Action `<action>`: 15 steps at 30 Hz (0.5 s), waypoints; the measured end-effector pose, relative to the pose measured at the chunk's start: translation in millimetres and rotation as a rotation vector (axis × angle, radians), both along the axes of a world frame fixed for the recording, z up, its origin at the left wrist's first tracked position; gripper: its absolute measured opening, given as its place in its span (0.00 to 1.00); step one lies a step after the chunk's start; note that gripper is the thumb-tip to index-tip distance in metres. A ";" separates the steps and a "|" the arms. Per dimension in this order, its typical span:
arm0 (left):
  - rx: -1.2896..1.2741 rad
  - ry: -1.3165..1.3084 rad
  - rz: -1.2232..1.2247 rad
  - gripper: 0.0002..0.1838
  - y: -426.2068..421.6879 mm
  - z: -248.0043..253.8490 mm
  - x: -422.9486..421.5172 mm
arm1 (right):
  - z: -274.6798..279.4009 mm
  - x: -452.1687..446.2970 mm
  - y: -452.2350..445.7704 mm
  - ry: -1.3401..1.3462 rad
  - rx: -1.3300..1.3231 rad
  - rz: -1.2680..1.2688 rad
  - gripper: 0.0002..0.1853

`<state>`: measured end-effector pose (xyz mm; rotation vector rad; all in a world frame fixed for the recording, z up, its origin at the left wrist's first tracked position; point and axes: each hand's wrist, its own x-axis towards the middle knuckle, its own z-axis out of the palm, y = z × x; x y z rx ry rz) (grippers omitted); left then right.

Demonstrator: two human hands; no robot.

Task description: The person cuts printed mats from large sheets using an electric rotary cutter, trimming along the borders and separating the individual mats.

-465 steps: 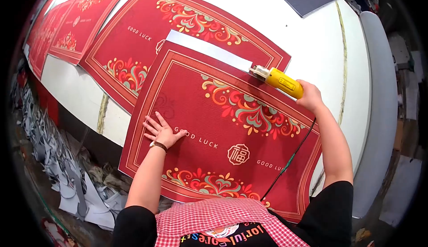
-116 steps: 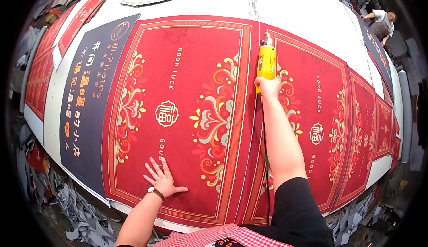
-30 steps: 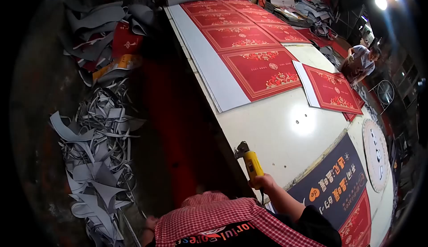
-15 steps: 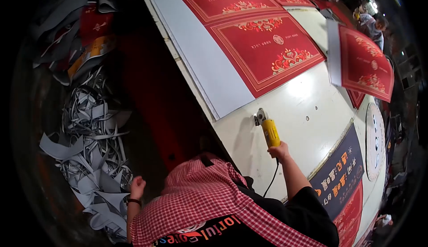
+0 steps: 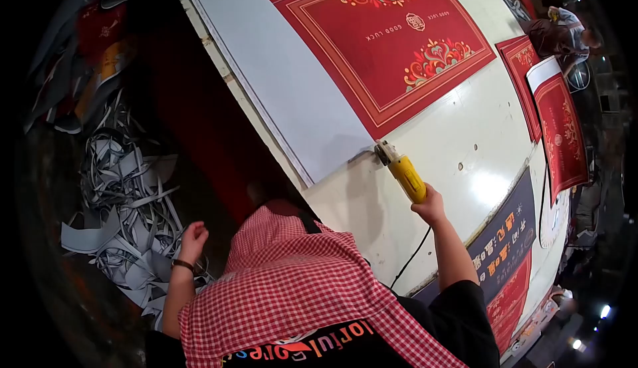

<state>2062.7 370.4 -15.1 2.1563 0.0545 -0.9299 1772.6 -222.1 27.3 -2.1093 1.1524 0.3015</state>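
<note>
In the head view, the right hand (image 5: 430, 205) grips a yellow cutter (image 5: 409, 180) over the tabletop (image 5: 435, 158), its metal head (image 5: 382, 152) at the near edge of a red mat (image 5: 392, 52) with a white margin. The mat lies along the tabletop's left edge. Beyond that edge is the left hand (image 5: 193, 238), fingers curled; whether it holds anything, I cannot tell. Grey scraps (image 5: 136, 202) are heaped past it.

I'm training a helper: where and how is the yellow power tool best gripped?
Probably round the rear of its yellow body, coming from the cord end, as the right hand does: the body is long and slim, and the metal head points away.
</note>
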 end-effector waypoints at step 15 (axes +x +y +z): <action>0.193 0.159 -0.191 0.22 -44.3 14.9 11.2 | 0.3 53.3 -16.1 0.044 0.018 0.034 0.31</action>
